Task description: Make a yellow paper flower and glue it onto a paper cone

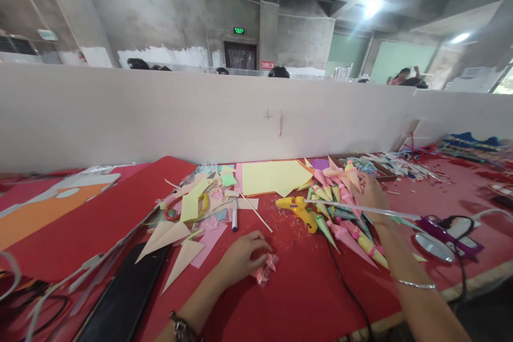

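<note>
My left hand rests low over the red table, fingers curled beside a small pink piece with clear plastic; whether it grips the piece I cannot tell. At the right, my right hand reaches to the top of a pile of paper cones, its fingers bent around a pink cone. Left of the pile lies a yellow glue gun with a long clear glue stick passing in front of the cones toward my right wrist. A marker and a thin white stick lie above my left hand.
Paper scraps, cut triangles and scissors cover the left middle. A black flat slab lies front left. A purple glue gun sits right, its cable trailing. Beyond the red table stands a white partition, with people's heads behind.
</note>
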A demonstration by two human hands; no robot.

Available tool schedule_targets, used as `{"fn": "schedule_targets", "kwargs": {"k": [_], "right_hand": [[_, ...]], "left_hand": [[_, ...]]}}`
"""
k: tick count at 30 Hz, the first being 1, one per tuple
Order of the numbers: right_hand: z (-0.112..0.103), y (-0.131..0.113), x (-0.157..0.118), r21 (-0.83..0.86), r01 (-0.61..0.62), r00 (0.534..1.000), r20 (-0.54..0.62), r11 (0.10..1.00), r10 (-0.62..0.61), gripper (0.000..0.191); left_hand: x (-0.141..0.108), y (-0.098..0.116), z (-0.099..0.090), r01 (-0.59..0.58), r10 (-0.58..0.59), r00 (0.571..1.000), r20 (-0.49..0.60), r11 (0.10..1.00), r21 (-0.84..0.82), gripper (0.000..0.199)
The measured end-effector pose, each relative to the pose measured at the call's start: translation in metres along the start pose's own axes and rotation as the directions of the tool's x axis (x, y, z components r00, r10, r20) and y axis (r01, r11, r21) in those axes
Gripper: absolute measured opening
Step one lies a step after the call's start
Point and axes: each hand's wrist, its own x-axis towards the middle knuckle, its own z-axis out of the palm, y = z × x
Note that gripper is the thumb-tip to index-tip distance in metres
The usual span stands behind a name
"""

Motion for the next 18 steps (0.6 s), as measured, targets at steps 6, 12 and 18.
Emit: {"fn": "schedule_targets", "kwargs": {"k": [6, 12, 18], "right_hand": [[0.003, 0.008, 0.001, 0.003, 0.098, 0.994, -0.040, 0.995, -0.098, 0.021], [0.007, 0.012, 0.001, -0.010, 0.089, 0.993, -0.078, 0.996, -0.090, 0.025], [0.014, 0.014, 0.001, -0.016, 0.116, 0.992, -0.056, 0.993, -0.116, 0.037]], "left_hand": [[0.000, 0.003, -0.001, -0.009, 0.009, 1.000, -0.003, 1.000, -0.002, 0.019], [0.000, 0.004, -0.001, -0.014, 0.014, 1.000, -0.021, 1.000, 0.010, 0.019], [-0.004, 0.010, -0.003, -0.050, 0.052, 0.998, -0.044, 0.998, 0.027, 0.026]]}}
